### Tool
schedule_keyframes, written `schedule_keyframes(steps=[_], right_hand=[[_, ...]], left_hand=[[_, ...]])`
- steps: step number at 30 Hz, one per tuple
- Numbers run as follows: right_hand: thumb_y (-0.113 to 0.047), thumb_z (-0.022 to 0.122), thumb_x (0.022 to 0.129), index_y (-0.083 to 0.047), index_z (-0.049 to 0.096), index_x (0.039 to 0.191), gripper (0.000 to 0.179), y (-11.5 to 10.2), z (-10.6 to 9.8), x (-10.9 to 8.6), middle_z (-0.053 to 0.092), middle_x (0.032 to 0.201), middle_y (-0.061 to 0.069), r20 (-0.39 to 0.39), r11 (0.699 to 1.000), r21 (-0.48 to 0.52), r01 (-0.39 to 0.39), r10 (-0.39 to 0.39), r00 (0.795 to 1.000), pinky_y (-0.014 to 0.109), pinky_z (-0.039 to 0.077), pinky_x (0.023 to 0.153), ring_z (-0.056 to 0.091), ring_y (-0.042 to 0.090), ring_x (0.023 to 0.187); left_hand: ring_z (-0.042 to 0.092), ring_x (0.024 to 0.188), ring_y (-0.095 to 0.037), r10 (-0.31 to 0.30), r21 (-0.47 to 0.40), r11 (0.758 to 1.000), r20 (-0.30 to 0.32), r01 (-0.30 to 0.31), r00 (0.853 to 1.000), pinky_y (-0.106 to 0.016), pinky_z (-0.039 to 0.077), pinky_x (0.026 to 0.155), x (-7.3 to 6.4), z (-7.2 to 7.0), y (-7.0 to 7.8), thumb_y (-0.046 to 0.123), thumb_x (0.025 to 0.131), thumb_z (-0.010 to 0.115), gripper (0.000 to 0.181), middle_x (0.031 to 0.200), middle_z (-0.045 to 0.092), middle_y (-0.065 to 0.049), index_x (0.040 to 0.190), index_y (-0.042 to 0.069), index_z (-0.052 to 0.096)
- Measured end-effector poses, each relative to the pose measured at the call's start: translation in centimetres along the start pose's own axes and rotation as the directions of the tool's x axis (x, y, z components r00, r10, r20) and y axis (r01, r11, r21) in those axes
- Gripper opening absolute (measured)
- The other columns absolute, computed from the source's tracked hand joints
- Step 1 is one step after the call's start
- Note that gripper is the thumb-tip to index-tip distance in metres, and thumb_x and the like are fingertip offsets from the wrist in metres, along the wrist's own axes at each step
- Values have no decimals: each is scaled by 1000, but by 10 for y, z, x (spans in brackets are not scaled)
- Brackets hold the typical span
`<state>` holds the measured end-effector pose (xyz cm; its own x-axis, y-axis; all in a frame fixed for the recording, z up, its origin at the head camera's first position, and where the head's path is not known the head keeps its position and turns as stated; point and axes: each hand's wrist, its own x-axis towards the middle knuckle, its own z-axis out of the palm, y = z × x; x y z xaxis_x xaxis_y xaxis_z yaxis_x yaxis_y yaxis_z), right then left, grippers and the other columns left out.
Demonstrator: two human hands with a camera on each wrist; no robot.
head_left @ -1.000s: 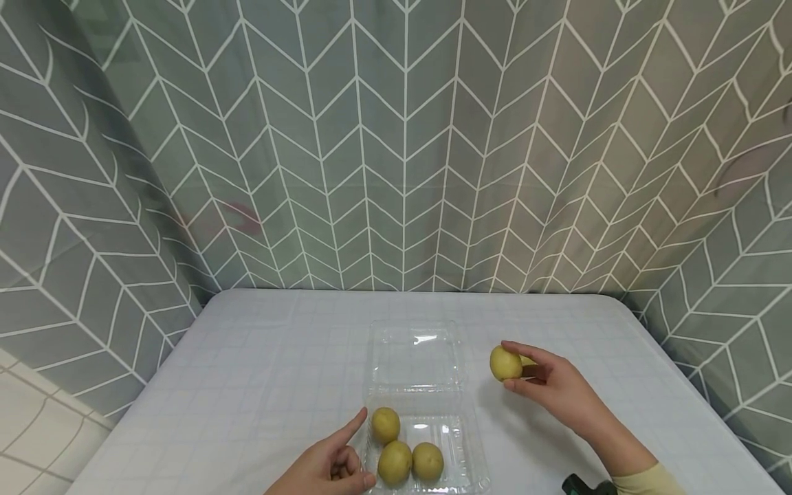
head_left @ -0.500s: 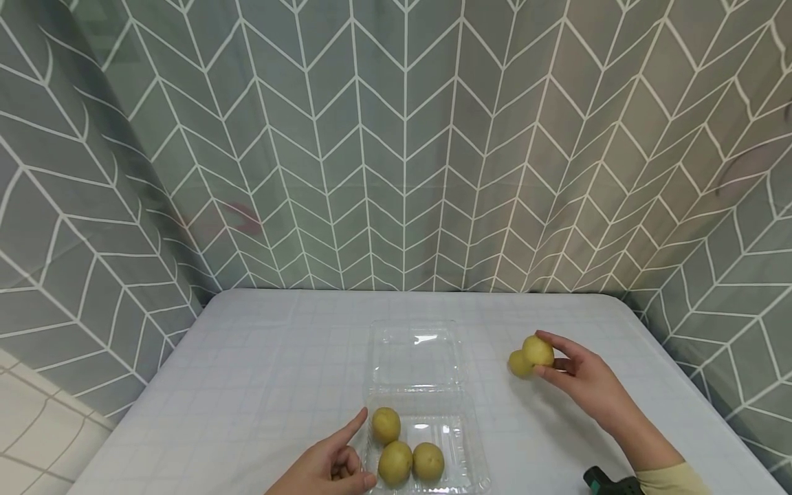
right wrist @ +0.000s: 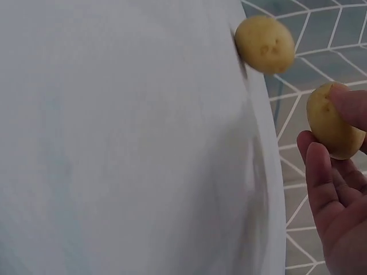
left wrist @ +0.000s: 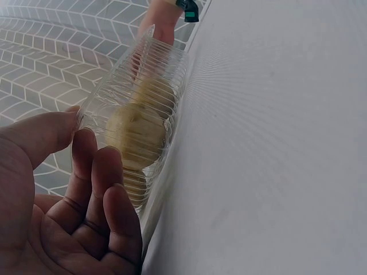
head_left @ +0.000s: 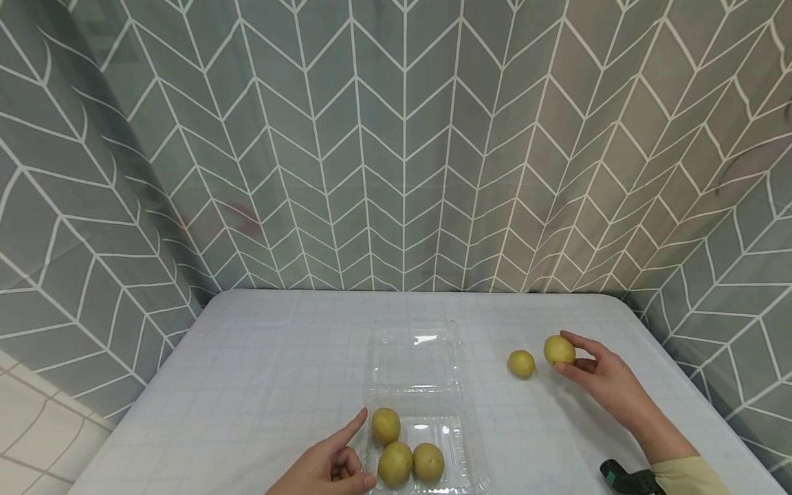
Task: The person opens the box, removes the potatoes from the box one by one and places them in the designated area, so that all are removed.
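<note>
My right hand (head_left: 609,381) holds a potato (head_left: 559,350) between thumb and fingers, over the right side of the table. Just left of it another potato (head_left: 522,364) lies on the cloth; the right wrist view shows both potatoes close together. A clear plastic clamshell box (head_left: 454,440) lies with its lid folded back. Inside its base, towards the left, are three potatoes (head_left: 394,463). At the left wall my left hand (head_left: 328,464) grips the box's rim, thumb and fingertips at the edge in the left wrist view. Ribbed plastic partly veils the potatoes there.
The box's lid (head_left: 416,357) lies flat behind the base. A white cloth covers the table (head_left: 278,357). Behind and beside it hangs a grey patterned curtain (head_left: 383,151). A dark wrist device (head_left: 628,478) sits by the right sleeve.
My right hand has carried its potato to the right, past the one lying on the table, which now shows fully. The left hand and the box have stayed in place.
</note>
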<state>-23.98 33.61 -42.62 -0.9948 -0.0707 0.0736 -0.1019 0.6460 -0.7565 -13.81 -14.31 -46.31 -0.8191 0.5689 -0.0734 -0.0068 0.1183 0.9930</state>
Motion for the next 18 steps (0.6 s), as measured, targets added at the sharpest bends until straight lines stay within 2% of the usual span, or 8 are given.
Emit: schedule_keyframes(steps=[9,14,18], right_hand=[[-33,72,92,1,39,149,74,22,-5,8,40,146,29,6,998,-67,12,-12,1000,23,51,73,60,40,112],[-25,74,92,5,41,147,71,30,-7,12,40,144,33,7,994,-110,18,-18,1000,20,49,74,59,44,111],[-22,73,92,7,42,145,68,34,-6,12,41,142,33,19,990,-139,8,-5,1000,32,51,81,58,45,112]], left_hand=[[53,62,-3,-5,-11,1000,3,5,1000,-18,47,58,-1,0,1,18,95,68,88,78,65,0,155,-5,9],[53,63,-3,-9,-13,1000,3,9,1000,-18,47,59,-1,-1,1,18,95,68,87,79,65,0,155,-5,10],[53,64,-3,-13,-19,1000,4,13,1000,-17,46,59,0,-1,0,18,95,68,87,79,65,1,155,-4,10]])
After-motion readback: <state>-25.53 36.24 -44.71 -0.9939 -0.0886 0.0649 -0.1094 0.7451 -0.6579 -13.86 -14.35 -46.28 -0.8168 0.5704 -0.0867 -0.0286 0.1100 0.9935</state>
